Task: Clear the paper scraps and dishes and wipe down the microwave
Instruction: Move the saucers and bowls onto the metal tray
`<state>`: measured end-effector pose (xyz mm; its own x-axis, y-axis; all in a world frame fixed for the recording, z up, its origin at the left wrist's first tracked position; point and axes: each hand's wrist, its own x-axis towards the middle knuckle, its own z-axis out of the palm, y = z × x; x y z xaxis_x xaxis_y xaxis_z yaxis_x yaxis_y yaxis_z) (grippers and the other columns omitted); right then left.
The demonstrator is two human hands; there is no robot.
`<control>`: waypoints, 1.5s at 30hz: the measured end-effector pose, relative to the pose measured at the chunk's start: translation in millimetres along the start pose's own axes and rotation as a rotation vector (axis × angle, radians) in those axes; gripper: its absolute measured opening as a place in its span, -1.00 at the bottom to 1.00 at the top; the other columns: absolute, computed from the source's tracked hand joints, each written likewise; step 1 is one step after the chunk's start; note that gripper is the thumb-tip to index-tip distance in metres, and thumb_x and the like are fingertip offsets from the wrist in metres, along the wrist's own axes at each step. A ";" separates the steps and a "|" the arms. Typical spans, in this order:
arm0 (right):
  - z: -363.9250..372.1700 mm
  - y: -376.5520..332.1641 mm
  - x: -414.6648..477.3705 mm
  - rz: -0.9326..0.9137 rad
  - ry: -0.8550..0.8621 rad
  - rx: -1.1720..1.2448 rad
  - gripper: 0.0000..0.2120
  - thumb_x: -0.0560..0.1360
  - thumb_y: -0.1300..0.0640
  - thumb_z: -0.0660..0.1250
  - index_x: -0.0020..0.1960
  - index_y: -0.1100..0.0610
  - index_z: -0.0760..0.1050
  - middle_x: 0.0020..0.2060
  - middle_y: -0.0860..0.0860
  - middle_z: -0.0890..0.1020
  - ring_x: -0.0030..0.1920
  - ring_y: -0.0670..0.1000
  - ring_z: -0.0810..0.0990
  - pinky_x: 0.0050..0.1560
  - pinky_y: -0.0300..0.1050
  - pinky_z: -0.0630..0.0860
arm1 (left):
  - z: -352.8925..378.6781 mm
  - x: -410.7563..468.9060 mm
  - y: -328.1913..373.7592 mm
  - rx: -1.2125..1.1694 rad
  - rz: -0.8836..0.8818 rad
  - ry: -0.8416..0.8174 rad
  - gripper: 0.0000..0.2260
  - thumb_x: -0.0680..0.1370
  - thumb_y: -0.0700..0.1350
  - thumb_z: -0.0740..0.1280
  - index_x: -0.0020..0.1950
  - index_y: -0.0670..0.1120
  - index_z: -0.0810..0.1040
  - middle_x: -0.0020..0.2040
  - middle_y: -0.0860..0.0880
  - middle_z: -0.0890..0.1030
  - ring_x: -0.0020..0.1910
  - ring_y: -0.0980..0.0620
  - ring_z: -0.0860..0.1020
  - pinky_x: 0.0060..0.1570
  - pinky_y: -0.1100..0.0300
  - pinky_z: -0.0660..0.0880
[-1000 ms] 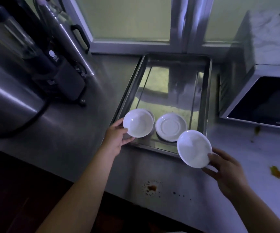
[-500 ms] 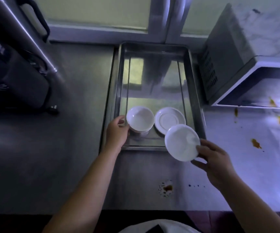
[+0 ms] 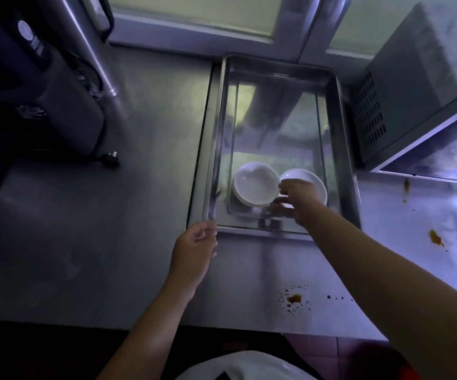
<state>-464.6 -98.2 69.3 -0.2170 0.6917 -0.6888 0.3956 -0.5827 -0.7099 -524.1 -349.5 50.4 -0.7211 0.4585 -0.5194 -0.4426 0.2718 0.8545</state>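
Covers the white plate (image 3: 318, 182) with the right hand (image 3: 301, 198) (gripping or letting go, impossible to tell) at the tray (image 3: 339, 119)'s near end, right of the bowl (image 3: 254, 185). Holds the left hand (image 3: 194, 250) loosely curled, empty, at the tray's near-left corner. Leaves the microwave (image 3: 413, 78) rightward, nearer the right hand.

Both forearms bare — a white top (image 3: 252, 364) with a dark marking.
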 end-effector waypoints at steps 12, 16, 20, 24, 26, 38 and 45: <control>-91.0 79.6 -105.1 0.020 0.044 0.133 -0.85 0.60 0.31 0.26 0.11 0.32 0.57 -0.11 0.20 0.56 -0.18 0.14 0.58 -0.14 0.09 0.65 | 92.1 83.8 90.9 1.227 0.451 -0.255 -0.09 0.33 0.15 0.52 0.57 0.10 0.11 0.53 -0.10 0.21 0.50 -0.15 0.19 0.42 -0.07 0.20; -116.7 97.4 -128.9 0.046 0.098 0.187 -0.83 0.61 0.31 0.25 0.13 0.32 0.58 -0.10 0.19 0.57 -0.17 0.14 0.59 -0.15 0.06 0.65 | 128.1 119.4 99.6 1.651 0.322 -0.399 0.14 0.23 0.23 0.58 0.58 0.15 -0.11 0.58 -0.10 -0.04 0.57 -0.23 -0.05 0.45 -0.35 -0.02; -131.8 93.7 -140.8 0.005 0.121 0.270 -0.85 0.60 0.29 0.28 0.09 0.28 0.61 -0.10 0.17 0.59 -0.15 0.14 0.60 -0.19 0.04 0.66 | 138.0 132.2 97.1 1.762 0.317 -0.469 0.23 0.16 0.24 0.60 0.58 0.09 -0.13 0.57 -0.10 0.00 0.53 -0.22 0.09 0.41 -0.34 0.09; -137.4 88.6 -151.0 -0.042 0.147 0.325 -0.86 0.59 0.28 0.30 0.06 0.25 0.63 -0.09 0.16 0.61 -0.13 0.15 0.61 -0.17 0.04 0.62 | 135.6 128.9 84.9 1.736 0.410 -0.475 0.17 0.17 0.17 0.59 0.56 0.12 -0.11 0.53 -0.10 0.02 0.47 -0.22 0.14 0.28 -0.22 0.33; -136.1 87.4 -155.3 -0.048 0.150 0.327 -0.86 0.60 0.28 0.30 0.07 0.25 0.63 -0.07 0.17 0.61 -0.12 0.15 0.60 -0.15 0.05 0.63 | 133.1 129.7 84.0 1.694 0.419 -0.488 0.12 0.17 0.16 0.58 0.54 0.18 -0.07 0.50 -0.12 0.05 0.44 -0.25 0.15 0.25 -0.19 0.38; -107.5 64.3 -177.7 -0.070 -0.210 0.312 -0.59 0.46 -0.02 0.47 0.27 0.08 0.57 0.22 0.18 0.60 0.15 0.18 0.65 -0.01 0.19 0.65 | 57.5 31.5 119.8 0.725 0.463 -0.775 0.03 0.12 0.07 0.65 0.46 0.32 0.16 0.41 0.06 0.29 0.35 -0.05 0.38 0.18 0.10 0.46; -84.6 40.2 -205.2 -0.095 -0.708 0.277 -0.47 0.41 -0.16 0.51 0.28 0.09 0.60 0.18 0.20 0.65 0.16 0.21 0.65 0.20 0.26 0.56 | 15.1 -41.5 123.0 0.543 0.620 -1.008 0.13 0.21 -0.04 0.69 0.59 0.15 0.03 0.49 0.08 0.26 0.42 0.00 0.39 0.19 0.06 0.57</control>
<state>-328.6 -227.5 194.6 -0.7957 0.3602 -0.4870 0.1291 -0.6846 -0.7174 -540.6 -322.3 177.1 0.0935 0.9956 -0.0085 0.2594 -0.0161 0.9656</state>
